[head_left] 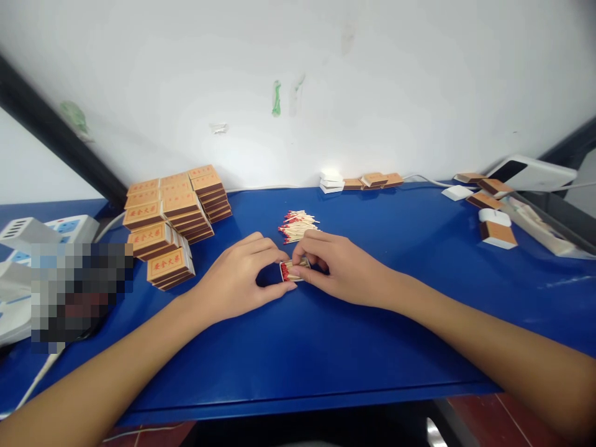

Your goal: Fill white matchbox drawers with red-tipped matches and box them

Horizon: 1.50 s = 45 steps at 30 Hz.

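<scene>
A small white matchbox tray lies on the blue table in front of me, filled with red-tipped matches. My left hand holds the tray at its left end, thumb on the near side and fingertips on the far side. Over the tray's right part, my right hand has its thumb and fingers closed in a pinch on the matches; its fingers partly hide the tray. Just beyond both hands is a loose pile of matches, most red heads pointing left.
Stacked matchboxes stand at the left, near a power strip and a pixelated dark object. White trays and matchbox sleeves line the wall. More boxes and a white device are at the right.
</scene>
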{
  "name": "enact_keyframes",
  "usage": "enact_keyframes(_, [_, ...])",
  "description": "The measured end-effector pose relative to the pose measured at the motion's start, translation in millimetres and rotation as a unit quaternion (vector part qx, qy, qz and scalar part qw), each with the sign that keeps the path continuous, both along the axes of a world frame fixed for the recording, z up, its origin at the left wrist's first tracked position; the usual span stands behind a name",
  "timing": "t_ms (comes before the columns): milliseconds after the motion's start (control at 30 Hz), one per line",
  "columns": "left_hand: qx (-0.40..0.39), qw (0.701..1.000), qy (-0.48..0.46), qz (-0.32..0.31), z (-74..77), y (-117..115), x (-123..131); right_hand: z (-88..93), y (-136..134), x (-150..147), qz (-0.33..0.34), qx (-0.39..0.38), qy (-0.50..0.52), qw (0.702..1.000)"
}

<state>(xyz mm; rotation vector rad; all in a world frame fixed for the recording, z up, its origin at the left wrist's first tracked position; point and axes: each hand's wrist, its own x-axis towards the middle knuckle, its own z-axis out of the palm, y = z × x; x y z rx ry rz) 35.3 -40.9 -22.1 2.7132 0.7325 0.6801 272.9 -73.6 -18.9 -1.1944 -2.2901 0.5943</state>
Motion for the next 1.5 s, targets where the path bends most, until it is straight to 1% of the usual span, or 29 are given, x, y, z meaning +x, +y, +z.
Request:
enact_keyframes(233, [0.000,1.000,0.006,0.002,0.0,0,-1,-1.1,1,2,0.019,0.013,-0.005,1.000])
enact_keyframes(400, [-0.007,1.000,0.011,0.005,-0.1,0,0,-2.9,1,5,0.088,0.013,0.024,0.996])
enact_keyframes(467, [-0.009,1.000,0.013,0.006,-0.4,0,0,-2.9,1,5,0.099,0.020,0.024,0.995])
enact_keyframes(633, [-0.002,1.000,0.013,0.005,-1.2,0,-1,-1.2,3,8,0.050,0.028,0.005,0.998])
enact_keyframes(733, [0.000,1.000,0.009,0.005,-1.5,0,-1,-1.4,5,10,0.032,0.031,-0.003,0.999])
enact_keyframes(900, [-0.001,1.000,0.010,0.008,-1.4,0,-1,-3.2,5,9,0.021,0.015,-0.014,1.000])
enact_keyframes(1000, [0.000,1.000,0.012,0.009,-1.3,1,-1,-3.1,5,9,0.010,0.028,-0.012,0.999])
enact_keyframes(1133, [0.000,1.000,0.014,0.010,-1.3,1,-1,-2.5,6,10,0.023,0.031,-0.012,0.999])
enact_keyframes(1267, [0.005,1.000,0.012,0.009,-1.3,0,-2,-4.6,9,10,-0.002,0.027,0.009,1.000])
enact_keyframes(1367, [0.009,1.000,0.014,0.013,-1.5,0,-2,-10.6,15,13,-0.027,0.054,0.019,0.998])
enact_keyframes(1500, [0.013,1.000,0.014,0.015,-1.4,0,-3,-20.1,25,20,-0.054,0.097,-0.034,0.993])
